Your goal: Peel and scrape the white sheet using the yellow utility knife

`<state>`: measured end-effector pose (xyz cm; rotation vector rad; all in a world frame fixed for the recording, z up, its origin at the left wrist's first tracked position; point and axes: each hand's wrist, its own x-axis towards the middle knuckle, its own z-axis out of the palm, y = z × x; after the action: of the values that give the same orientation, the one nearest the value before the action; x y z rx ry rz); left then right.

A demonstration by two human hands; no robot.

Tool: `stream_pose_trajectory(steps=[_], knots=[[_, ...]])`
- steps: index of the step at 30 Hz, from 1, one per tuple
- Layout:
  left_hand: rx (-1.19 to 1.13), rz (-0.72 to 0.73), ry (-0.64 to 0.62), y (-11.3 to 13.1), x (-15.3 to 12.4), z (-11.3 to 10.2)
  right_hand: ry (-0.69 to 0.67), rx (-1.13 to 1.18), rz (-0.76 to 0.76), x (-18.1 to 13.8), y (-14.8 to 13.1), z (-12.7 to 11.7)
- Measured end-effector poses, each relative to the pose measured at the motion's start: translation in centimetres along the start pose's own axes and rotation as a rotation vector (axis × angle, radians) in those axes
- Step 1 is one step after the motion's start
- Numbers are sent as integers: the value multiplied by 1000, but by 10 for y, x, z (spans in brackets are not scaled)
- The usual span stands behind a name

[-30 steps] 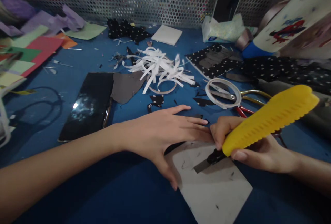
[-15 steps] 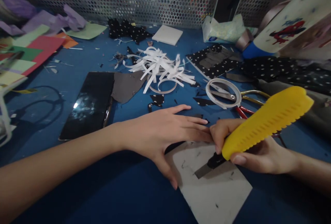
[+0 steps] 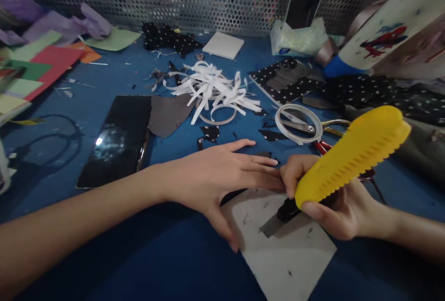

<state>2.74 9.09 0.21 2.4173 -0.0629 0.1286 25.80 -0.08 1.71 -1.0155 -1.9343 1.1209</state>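
My right hand (image 3: 333,210) grips a yellow utility knife (image 3: 352,155). Its short grey blade points down and left, with the tip at the surface of a pale square board (image 3: 288,264). Small dark scraps and marks lie on the board. Fingers stretched out, my left hand (image 3: 222,176) rests across the board's far edge, and its thumb lies over the left edge. The fingertips of my left hand come up close to my right hand's forefinger. A dark edge shows beneath the left palm.
Beyond my hands are curled white paper strips (image 3: 212,83), a tape roll (image 3: 299,124) over scissors (image 3: 335,127), and dotted black fabric (image 3: 285,78). A phone (image 3: 116,141) lies left. Coloured papers (image 3: 55,67), a tissue pack (image 3: 299,39) and a white tile-like square (image 3: 223,45) sit farther back.
The yellow knife handle has tipped slightly left and lower with my right hand, the blade staying near the same spot on the board. My left hand stays in place.
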Motion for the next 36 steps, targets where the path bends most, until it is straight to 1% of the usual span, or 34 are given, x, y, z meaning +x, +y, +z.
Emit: stream_pose_trajectory(steps=[9,13,20,25,29,36], knots=[[6,9,-30,2,1,-2,16,-13,5,-1,-1,0],[-13,23,-19,2,2,-2,32,-42,-10,0,-2,0],[-23,29,8,0,0,0,54,-35,13,-2,1,1],[-31,36,0,0,0,0,102,27,-8,-2,3,1],[-38,37,18,0,0,1,118,88,30,-6,6,0],[-32,19,-1,0,-1,0,133,85,43,-7,9,-3]])
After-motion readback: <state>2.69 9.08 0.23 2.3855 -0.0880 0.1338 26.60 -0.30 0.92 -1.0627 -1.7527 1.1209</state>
